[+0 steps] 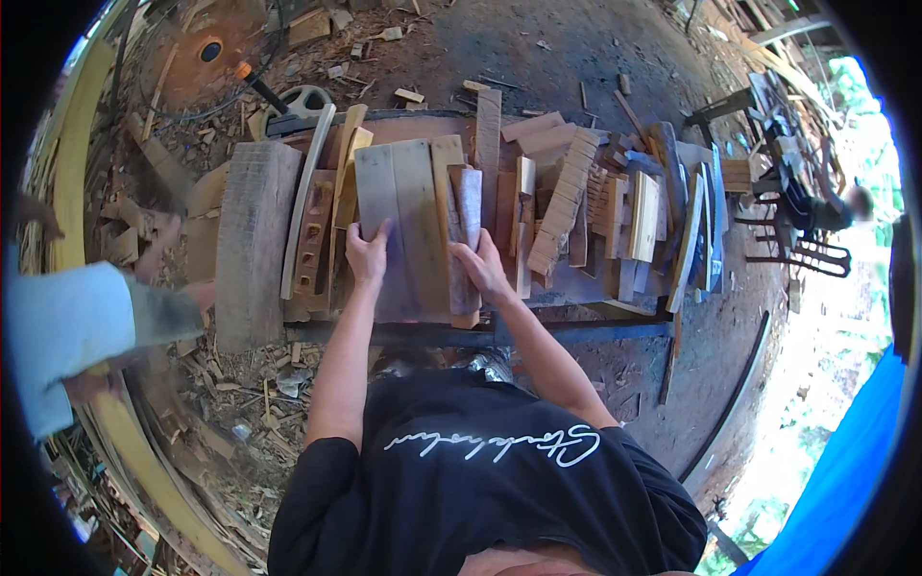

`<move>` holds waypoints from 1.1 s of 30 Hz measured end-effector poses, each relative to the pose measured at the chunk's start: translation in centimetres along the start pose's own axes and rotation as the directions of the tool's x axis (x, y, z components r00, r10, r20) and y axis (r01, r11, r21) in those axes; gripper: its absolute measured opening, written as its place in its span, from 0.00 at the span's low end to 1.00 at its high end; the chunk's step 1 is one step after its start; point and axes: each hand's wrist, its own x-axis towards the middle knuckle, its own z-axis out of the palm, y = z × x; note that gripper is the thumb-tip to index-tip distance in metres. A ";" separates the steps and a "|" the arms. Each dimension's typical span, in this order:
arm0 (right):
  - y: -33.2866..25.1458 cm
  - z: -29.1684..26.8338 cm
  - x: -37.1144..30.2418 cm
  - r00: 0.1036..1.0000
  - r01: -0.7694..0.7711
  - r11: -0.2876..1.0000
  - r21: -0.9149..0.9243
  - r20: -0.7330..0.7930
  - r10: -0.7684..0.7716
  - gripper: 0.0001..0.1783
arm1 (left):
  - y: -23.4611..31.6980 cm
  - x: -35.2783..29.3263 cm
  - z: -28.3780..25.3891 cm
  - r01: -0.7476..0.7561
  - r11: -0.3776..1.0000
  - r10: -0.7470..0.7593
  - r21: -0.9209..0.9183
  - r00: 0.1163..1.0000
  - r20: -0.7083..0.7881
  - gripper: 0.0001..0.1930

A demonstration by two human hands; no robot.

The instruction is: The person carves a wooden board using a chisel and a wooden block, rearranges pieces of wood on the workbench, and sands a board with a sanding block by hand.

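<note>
My left hand (368, 255) is closed on the left edge of a pale wide wooden board (384, 192), thumb on top and fingers partly hidden at its side. A second wide board (415, 206) lies flush beside it. On the right, my right hand (487, 269) grips a narrow wooden strip (468, 206) with a greyish face. Between them stand a brown strip (447, 168) and the boards, pressed side by side. All of these lie lengthwise away from me across a low bench (586, 331) with a dark front edge.
A thick grey timber (254, 240) fills the bench's left end, and a co-worker's sleeved arm (158, 312) reaches to it. Several offcuts and slats (567, 197) crowd the right side. A hand tool with an orange end (259, 86) lies behind. Another person (821, 206) is far right.
</note>
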 end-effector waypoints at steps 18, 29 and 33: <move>-1.4 0.2 1.5 0.905 -0.131 0.810 -0.571 -0.402 -0.137 0.33 | -2.4 -3.5 -1.3 -0.398 0.881 0.353 0.254 0.913 0.207 0.39; -3.3 8.7 -7.2 0.969 -0.083 0.383 -0.920 -0.164 -0.184 0.44 | -3.2 -4.1 -2.7 0.017 0.990 -0.081 0.143 0.889 0.451 0.27; -4.0 9.8 2.9 0.890 -0.076 0.381 -0.921 -0.235 -0.391 0.41 | -3.6 -4.5 -2.7 -0.055 0.998 0.048 0.004 0.908 0.416 0.31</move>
